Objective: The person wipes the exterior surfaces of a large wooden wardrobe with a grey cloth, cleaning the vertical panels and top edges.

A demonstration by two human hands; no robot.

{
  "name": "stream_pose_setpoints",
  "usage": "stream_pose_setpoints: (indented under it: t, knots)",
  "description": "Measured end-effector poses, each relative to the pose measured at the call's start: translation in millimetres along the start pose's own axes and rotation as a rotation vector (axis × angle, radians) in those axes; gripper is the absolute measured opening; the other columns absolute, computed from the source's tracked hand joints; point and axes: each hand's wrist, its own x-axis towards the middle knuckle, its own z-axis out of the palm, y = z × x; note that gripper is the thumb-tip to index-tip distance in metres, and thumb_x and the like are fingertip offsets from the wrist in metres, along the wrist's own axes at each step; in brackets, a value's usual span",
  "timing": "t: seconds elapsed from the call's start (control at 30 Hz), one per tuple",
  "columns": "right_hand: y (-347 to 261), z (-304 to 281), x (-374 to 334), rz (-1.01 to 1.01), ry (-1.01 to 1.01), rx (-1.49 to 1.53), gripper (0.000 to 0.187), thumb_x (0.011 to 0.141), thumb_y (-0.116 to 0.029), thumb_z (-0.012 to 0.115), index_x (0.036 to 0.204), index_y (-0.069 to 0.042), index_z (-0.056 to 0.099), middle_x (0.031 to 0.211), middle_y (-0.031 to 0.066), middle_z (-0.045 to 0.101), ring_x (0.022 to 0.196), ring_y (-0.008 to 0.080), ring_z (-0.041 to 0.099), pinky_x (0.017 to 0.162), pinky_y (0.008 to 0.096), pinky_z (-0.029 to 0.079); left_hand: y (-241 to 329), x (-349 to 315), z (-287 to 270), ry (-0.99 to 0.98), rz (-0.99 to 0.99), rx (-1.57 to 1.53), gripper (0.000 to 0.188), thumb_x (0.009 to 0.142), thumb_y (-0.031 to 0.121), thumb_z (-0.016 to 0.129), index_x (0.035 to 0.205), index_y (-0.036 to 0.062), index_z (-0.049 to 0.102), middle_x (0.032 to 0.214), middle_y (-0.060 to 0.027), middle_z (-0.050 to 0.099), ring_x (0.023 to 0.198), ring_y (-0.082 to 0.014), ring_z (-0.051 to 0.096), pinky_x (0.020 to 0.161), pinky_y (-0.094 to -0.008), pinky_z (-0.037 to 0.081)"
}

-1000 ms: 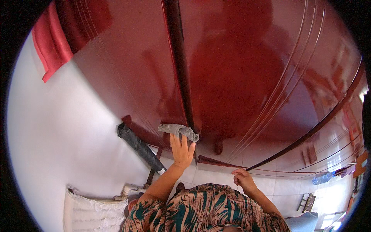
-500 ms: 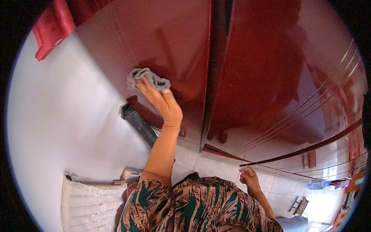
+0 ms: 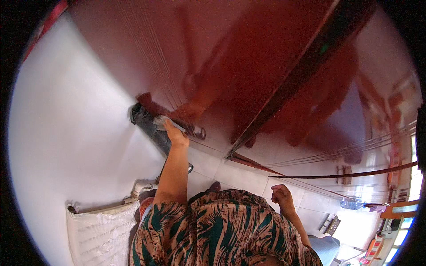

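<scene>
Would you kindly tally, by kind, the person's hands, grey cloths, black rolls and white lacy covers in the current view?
Hands: 2 (left hand, right hand)
Grey cloth: 1
Black roll: 1
White lacy cover: 1
Total: 5

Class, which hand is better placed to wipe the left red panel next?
Probably the left hand: it holds the grey cloth close to the left red panel; the curled right hand shows none.
</scene>
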Motion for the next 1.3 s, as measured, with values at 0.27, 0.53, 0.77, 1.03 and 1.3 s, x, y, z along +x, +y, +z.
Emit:
stream_pose_setpoints:
  t: [0.27,0.53,0.77,1.03,1.3]
  knots:
    - [10.7,12.3,17.5,-0.016,-0.095,-0.18,0.013,0.098,-0.016,0.053,0.104,-0.005,0.058,0.07,0.0037,0.058,0.059,0.0127,0.053,0.054,0.0262,0.041,-121.0,-93.6,-0.3,0.079,-0.715,-0.062,0.051,0.101,0.045,0.04,0.142,0.0152,0.036,0.142,-0.0122,0.039,0.121,-0.0306,0.044,0.106,-0.0495,0.038]
    - [-2.7,30.3,30.1,-0.013,-0.078,-0.281,0.013,0.096,-0.008,0.053,0.106,-0.003,0.056,0.073,0.0044,0.059,0.064,0.0133,0.057,0.059,0.0275,0.048,-67.2,-83.9,34.4,0.15,-0.806,-0.042,0.045,0.099,0.029,0.04,0.141,0.0113,0.036,0.146,-0.0195,0.033,0.131,-0.0412,0.037,0.107,-0.0642,0.033]
    - [1.8,27.3,23.9,-0.015,-0.028,-0.471,0.012,0.096,-0.01,0.056,0.105,-0.003,0.057,0.075,0.0066,0.061,0.066,0.0141,0.062,0.059,0.0288,0.052,40.1,36.3,-30.2,0.081,-0.405,-0.128,0.049,0.092,0.036,0.045,0.135,0.0129,0.047,0.142,-0.0153,0.044,0.128,-0.0416,0.043,0.101,-0.067,0.036]
    - [34.5,7.2,22.5,-0.233,-0.103,-1.001,0.008,0.084,-0.01,0.063,0.091,-0.004,0.064,0.09,0.0075,0.066,0.083,0.017,0.064,0.064,0.0316,0.055,14.9,77.3,-47.4,0.162,-0.205,0.066,0.054,0.093,0.051,0.039,0.138,0.0215,0.044,0.146,-0.004,0.042,0.131,-0.0277,0.042,0.103,-0.0516,0.034]
    - [37.7,3.0,19.7,-0.288,-0.137,-1.051,0.012,0.077,-0.01,0.064,0.087,-0.005,0.069,0.093,0.0076,0.066,0.098,0.0218,0.062,0.071,0.0353,0.056,-103.4,35.6,-63.0,0.175,-0.47,-0.132,0.058,0.094,0.057,0.04,0.139,0.0211,0.046,0.143,-0.0018,0.045,0.128,-0.0273,0.044,0.1,-0.0492,0.041]
